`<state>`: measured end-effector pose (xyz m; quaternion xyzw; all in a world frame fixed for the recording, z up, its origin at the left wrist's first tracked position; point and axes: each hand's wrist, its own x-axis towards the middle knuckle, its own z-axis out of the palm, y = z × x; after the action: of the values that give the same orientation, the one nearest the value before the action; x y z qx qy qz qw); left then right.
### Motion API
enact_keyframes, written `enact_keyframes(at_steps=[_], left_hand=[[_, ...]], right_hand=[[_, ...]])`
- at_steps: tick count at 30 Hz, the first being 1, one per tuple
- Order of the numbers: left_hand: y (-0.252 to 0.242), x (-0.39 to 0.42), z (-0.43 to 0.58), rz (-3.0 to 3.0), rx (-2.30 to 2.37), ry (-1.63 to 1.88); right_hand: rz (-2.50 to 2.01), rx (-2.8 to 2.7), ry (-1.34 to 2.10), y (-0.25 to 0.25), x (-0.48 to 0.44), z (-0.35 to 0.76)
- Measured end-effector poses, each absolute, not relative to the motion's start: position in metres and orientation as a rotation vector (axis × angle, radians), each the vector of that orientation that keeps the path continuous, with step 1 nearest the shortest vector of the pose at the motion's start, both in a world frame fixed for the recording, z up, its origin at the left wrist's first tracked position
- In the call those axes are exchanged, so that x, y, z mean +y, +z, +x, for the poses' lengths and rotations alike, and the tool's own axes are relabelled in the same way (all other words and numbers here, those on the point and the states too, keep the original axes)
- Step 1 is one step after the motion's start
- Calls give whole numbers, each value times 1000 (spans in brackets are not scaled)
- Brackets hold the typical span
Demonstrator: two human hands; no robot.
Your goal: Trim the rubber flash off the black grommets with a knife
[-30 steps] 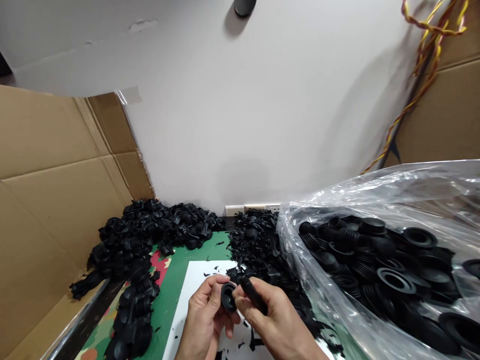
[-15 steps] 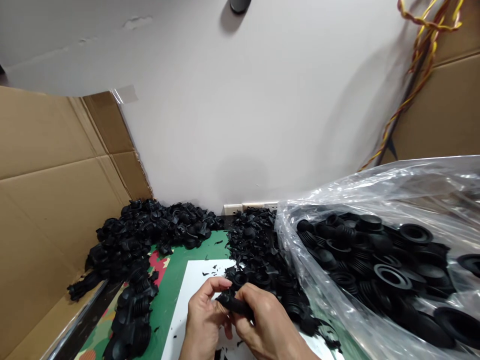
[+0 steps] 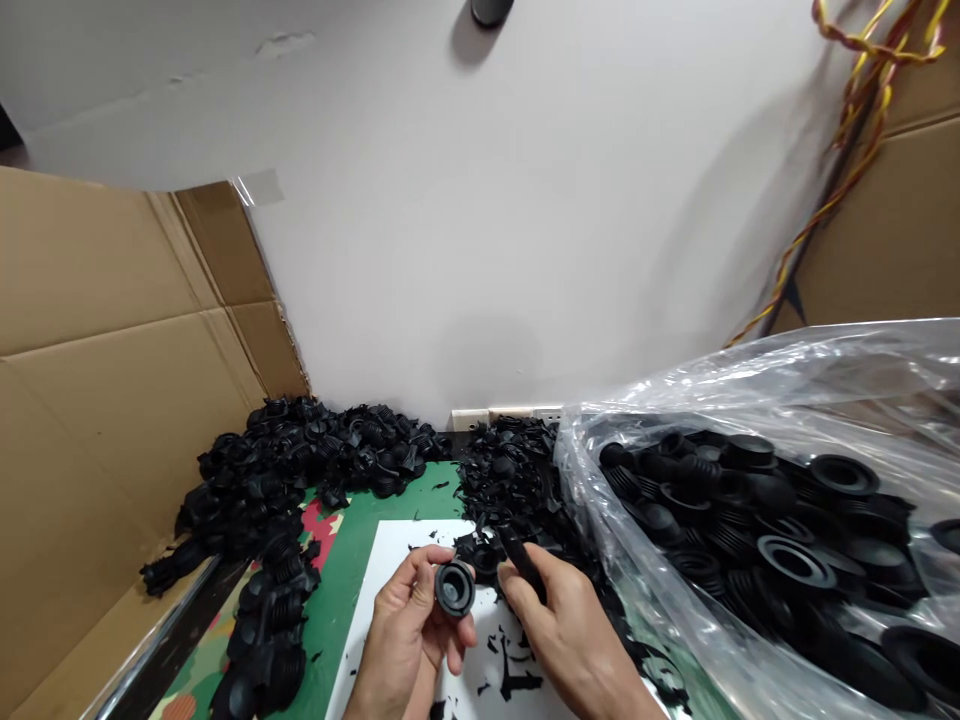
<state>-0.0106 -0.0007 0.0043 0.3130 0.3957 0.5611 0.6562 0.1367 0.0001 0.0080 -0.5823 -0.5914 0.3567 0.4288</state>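
Observation:
My left hand (image 3: 412,615) pinches a small round black rubber boot (image 3: 454,588), its ringed opening facing me. To the right of it, my right hand (image 3: 559,620) is wrapped round a dark, pen-like tool (image 3: 523,562) that points up and away; its tip cannot be made out. The two hands are apart, above a white board (image 3: 386,570) strewn with black rubber scraps (image 3: 517,670). Just beyond the hands lies a heap of black trimmings and round pieces (image 3: 510,480).
At the right, a clear plastic bag (image 3: 637,620) holds many black rubber boots (image 3: 795,560). More black rubber pieces (image 3: 315,450) are piled at the back left on the green mat (image 3: 409,485). Cardboard (image 3: 112,380) stands at the left, and a pale wall (image 3: 525,200) behind.
My hands have moved apart. The rubber boot in my left hand has come into view with its opening facing me, and my right hand has drawn the tool away to the right.

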Motion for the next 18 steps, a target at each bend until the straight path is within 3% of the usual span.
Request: enact_keyframes(at_steps=[8, 18], left_hand=[[4, -1, -11, 760, 858, 1213], [-5, 0, -10, 832, 904, 1240]], right_hand=[[-1109, -1493, 1011, 16, -7, 135], [-1068, -1626, 923, 5, -6, 127]])
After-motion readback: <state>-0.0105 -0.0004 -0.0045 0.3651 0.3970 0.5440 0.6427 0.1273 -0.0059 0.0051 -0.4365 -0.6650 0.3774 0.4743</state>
